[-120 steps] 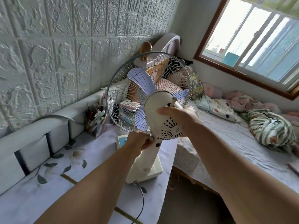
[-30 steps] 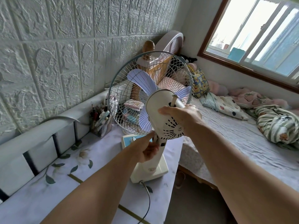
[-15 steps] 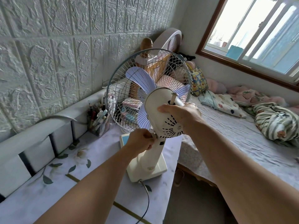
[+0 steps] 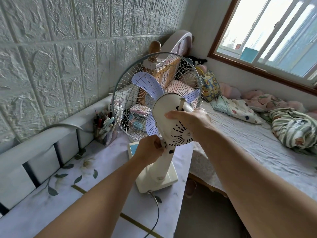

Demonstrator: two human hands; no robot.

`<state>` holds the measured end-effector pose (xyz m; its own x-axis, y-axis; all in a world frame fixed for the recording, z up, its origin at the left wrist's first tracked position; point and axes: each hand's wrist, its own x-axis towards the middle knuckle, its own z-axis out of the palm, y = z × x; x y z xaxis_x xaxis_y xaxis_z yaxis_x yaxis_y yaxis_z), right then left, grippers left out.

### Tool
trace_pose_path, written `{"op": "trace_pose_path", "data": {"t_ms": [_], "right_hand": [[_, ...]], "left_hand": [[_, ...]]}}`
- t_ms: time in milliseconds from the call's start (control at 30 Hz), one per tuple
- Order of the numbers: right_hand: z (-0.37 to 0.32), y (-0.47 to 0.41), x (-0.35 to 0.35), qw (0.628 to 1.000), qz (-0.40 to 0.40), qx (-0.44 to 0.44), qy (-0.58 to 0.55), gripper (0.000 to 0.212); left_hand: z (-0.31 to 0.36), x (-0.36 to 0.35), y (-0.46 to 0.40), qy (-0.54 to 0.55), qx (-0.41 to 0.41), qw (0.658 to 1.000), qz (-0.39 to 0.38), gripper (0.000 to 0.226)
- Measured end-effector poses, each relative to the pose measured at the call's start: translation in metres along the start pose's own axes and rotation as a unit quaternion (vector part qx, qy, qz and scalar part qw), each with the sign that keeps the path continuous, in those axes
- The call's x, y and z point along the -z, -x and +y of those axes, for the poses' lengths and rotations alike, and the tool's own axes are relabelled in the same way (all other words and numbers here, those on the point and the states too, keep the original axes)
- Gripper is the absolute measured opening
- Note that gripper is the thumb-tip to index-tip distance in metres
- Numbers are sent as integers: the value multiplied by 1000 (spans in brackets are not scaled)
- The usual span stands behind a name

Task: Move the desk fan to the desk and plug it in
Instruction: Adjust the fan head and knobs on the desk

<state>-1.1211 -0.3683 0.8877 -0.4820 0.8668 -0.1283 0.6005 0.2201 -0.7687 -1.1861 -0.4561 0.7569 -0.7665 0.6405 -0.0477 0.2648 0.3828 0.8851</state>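
On desk (image 4: 51,203): desk fan (image 4: 164,127) upright. Right hand (image 4: 190,121) grips motor housing, steadying head; left hand (image 4: 151,152) pinches neck knob, likely setting tilt. Cord (image 4: 157,208) trails, plug unseen.

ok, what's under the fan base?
The fan base sits on the marbled desk, its cord trailing off the near edge. A blue-topped box pokes out behind it. Directly beneath is covered.

Pen holder (image 4: 105,133) left of fan (image 4: 157,103); bare desk (image 4: 103,186) nearer.
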Motion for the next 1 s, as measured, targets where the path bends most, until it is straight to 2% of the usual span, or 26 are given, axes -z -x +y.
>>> {"op": "trace_pose_path", "data": {"t_ms": [100,200,333,500,600,700,800,1000], "right_hand": [[-2,0,1,1000,-8,-2,3,81],[-2,2,2,1000,-6,7,14,79],[-1,3,-1,999,13,13,35,85],[-1,6,-2,998,36,20,57,90],[0,8,-1,997,29,37,64,88],[3,11,3,996,-1,63,67,83],[9,16,11,994,-27,93,52,76],[27,31,27,990,-64,122,20,88]], "left_hand": [[2,8,2,40,42,998,-11,7],[1,15,6,75,83,994,-14,22],[2,24,8,-12,70,997,1,16],[9,35,16,-23,64,998,1,8],[12,37,21,-18,73,997,1,18],[14,38,28,-13,99,995,7,39],[18,39,35,3,108,994,5,44],[32,35,52,-7,114,993,21,54]]}}
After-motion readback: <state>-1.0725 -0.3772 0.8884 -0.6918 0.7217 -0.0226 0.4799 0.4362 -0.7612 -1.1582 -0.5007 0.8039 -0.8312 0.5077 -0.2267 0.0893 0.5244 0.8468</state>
